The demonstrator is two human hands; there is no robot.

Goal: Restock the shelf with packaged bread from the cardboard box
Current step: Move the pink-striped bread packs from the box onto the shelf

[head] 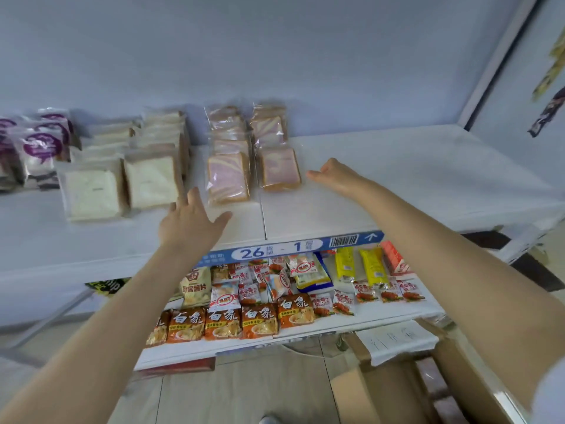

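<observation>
Brown cardboard box point(379, 393), left hand point(191, 223), right hand point(334, 174), glossy square bread packs point(227, 177)

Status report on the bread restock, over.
Left hand open, over the shelf. Right hand open, empty, beside the pink-swirl bread packs. Cardboard box low right; nothing in the way.

both hands point(190, 223) empty, bread packs point(227, 177) on shelf point(397, 179)
</observation>
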